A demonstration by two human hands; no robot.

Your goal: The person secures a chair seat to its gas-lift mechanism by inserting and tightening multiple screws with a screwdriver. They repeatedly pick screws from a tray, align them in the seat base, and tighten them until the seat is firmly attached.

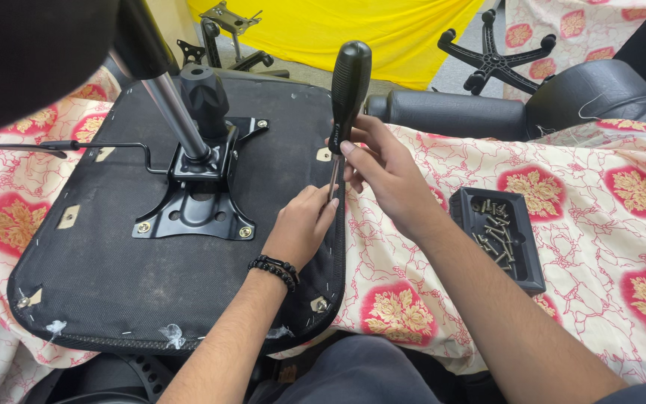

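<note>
An upturned black chair seat [106, 254] lies on a flowered cloth, with a black metal mechanism plate [196, 202] and a chrome gas cylinder [177, 112] bolted to it. My right hand [379, 168] grips the black handle of a screwdriver [348, 82], held upright with its tip at the seat's right edge. My left hand [304, 224], with a black bead bracelet on the wrist, rests on the seat and pinches around the screwdriver's shaft near the tip. The screw under the tip is hidden by my fingers.
A black tray [536, 262] with several screws sits on the cloth to the right. A black armrest [450, 112] lies behind my hands. A black five-star chair base [491, 56] and other metal chair parts [233, 19] lie on the floor by a yellow sheet.
</note>
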